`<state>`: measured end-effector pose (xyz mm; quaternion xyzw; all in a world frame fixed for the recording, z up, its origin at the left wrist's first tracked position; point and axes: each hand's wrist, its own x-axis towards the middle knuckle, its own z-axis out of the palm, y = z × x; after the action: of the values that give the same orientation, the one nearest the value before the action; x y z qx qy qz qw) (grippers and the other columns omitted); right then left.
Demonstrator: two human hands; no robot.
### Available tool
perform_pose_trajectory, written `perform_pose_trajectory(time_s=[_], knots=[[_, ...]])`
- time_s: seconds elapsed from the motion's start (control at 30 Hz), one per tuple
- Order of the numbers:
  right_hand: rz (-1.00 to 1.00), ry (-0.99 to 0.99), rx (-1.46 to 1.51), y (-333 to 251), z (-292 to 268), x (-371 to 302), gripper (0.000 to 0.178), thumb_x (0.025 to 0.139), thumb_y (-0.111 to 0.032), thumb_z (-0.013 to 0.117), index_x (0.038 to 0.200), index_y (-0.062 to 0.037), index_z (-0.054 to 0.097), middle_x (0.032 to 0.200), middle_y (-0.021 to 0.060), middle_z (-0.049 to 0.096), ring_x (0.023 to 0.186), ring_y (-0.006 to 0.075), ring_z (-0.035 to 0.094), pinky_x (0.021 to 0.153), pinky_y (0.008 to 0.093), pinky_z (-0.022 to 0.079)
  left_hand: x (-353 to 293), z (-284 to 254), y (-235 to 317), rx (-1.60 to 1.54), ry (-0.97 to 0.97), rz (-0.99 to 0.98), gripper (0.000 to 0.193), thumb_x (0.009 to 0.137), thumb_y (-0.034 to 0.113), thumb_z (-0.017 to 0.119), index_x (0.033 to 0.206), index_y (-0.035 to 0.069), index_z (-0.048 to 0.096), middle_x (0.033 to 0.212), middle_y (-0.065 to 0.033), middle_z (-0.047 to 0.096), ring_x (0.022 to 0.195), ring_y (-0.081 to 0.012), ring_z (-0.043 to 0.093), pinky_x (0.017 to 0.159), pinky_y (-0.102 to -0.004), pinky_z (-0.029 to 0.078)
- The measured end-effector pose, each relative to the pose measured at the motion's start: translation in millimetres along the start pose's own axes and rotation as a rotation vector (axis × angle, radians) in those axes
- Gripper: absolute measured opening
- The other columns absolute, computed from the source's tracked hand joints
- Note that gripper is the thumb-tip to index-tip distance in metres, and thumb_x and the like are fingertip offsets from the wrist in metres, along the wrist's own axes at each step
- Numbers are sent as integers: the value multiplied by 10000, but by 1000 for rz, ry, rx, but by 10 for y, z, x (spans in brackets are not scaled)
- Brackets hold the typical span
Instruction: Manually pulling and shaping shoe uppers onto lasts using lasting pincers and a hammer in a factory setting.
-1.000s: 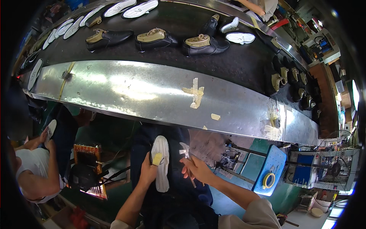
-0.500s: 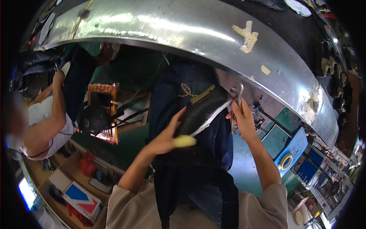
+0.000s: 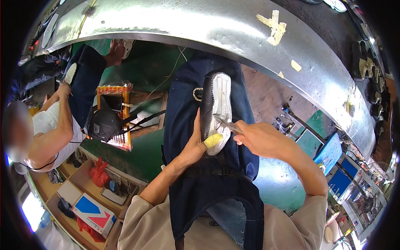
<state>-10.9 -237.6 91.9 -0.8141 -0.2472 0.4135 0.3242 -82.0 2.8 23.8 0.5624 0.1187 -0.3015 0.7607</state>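
Across my lap, over a dark blue apron [image 3: 177, 112], lies a black shoe [image 3: 207, 100] with its white underside [image 3: 221, 93] turned up and its long axis pointing away from me. My left hand [image 3: 192, 149] grips it along its left side near the closer end, the yellow-wrapped thumb [image 3: 213, 141] pressing on the underside. In my right hand [image 3: 264, 139] is a pair of metal pincers [image 3: 227, 124], whose head meets the white underside a little above my left thumb. Its handles are mostly hidden in my fist.
A curved metal bench [image 3: 166, 31] runs across the far side. At left, a person in a white shirt [image 3: 48, 133] holds another shoe [image 3: 71, 73]. Wooden compartments [image 3: 83, 177] stand at lower left, a blue stool [image 3: 327, 154] at right, and several dark shoes [image 3: 357, 60] at far right.
The shoe has turned upright and rolled so its white underside faces up. My right hand has brought the pincers left onto it, and my left thumb now presses on the underside.
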Motion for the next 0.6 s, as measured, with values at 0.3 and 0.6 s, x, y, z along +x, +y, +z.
perform_pose_trajectory(time_s=[0.3,0.6], knots=[[184,363,55,-175,746,143,315,1040,-301,562,983,7,531,641,225,628,616,443,639,549,534,479,79,-21,135,-478,135,-380,702,1067,577,390,1539,58,410,1522,-115,496,1396,-269,473,1173,-467,351],[206,413,356,-124,772,188,303,1034,-282,577,990,16,552,704,205,665,666,410,671,583,485,503,166,-54,-184,-121,281,-142,519,1058,340,570,1420,-19,473,1299,-142,615,1176,-193,597,1022,-346,472]])
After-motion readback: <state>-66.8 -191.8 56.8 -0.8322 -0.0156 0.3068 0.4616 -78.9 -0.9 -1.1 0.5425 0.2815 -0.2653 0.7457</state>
